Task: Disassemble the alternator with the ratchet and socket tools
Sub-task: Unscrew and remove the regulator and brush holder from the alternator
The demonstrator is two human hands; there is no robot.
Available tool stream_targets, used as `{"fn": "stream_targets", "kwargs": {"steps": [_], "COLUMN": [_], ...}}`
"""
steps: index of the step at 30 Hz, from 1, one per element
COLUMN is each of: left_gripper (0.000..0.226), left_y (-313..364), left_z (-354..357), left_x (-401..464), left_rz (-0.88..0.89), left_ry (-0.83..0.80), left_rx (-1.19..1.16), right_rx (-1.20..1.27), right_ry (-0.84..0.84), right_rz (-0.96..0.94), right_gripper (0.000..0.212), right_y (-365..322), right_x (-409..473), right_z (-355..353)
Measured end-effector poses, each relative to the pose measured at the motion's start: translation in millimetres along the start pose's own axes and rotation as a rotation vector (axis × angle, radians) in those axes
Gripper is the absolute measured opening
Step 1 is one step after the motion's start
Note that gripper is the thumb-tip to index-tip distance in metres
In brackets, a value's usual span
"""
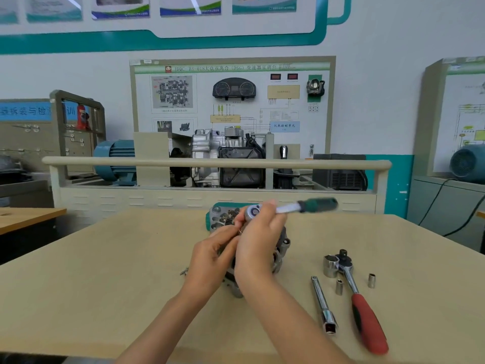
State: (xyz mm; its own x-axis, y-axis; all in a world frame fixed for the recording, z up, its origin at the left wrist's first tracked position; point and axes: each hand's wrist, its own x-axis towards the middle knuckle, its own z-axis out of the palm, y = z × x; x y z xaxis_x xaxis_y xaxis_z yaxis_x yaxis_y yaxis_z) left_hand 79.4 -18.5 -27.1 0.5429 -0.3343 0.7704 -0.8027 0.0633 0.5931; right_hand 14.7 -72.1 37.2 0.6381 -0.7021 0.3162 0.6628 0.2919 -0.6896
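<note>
The alternator (282, 245) stands on the beige table (118, 271), mostly hidden behind my two hands. My right hand (259, 240) grips the head of a small ratchet (294, 207) with a dark green handle, held above the alternator and pointing right; the handle is blurred. My left hand (212, 256) pinches at the top of the alternator just below the ratchet head. What sits under the ratchet head is hidden by my fingers.
A red-handled ratchet (364, 308) lies at the right with a large socket (331, 265) beside its head. An extension bar (324, 306) and two small sockets (339, 287) (371, 280) lie nearby. A green-edged alternator cover (221, 216) lies behind my hands. A small bolt (183, 271) rests left of the alternator.
</note>
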Motion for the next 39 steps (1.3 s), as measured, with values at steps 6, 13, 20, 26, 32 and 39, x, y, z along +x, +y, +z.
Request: {"fn": "stream_targets", "kwargs": {"steps": [6,13,20,26,32,39], "left_gripper": [0.022,0.016,0.030,0.022,0.029,0.029], "left_y": [4,-3,3,8,7,9], "left_z": [0,-1,-2,-2,2,-4], "left_x": [1,0,2,1,-1,2], "left_rz": [-0.016,0.010,0.003,0.000,0.002,-0.041], "left_ry": [-0.013,0.010,-0.020,-0.017,0.013,-0.035], "left_rx": [-0.047,0.016,-0.040,-0.082,-0.042,-0.062], "right_rx": [-0.282,-0.078,-0.307,-0.305,-0.146,-0.438], "right_ry": [-0.296,-0.045,-0.317,-0.315,-0.134,-0.479], "right_rz": [0.175,-0.045,0.118,0.011,-0.027,0.071], "right_gripper": [0.028,0.026,0.025,0.029,0.027,0.029], "right_y": [-24,4,-20,-13,-4,-21], "right_x": [22,-6,21,11,3,16], "right_z": [5,3,1,-2,-3,0]}}
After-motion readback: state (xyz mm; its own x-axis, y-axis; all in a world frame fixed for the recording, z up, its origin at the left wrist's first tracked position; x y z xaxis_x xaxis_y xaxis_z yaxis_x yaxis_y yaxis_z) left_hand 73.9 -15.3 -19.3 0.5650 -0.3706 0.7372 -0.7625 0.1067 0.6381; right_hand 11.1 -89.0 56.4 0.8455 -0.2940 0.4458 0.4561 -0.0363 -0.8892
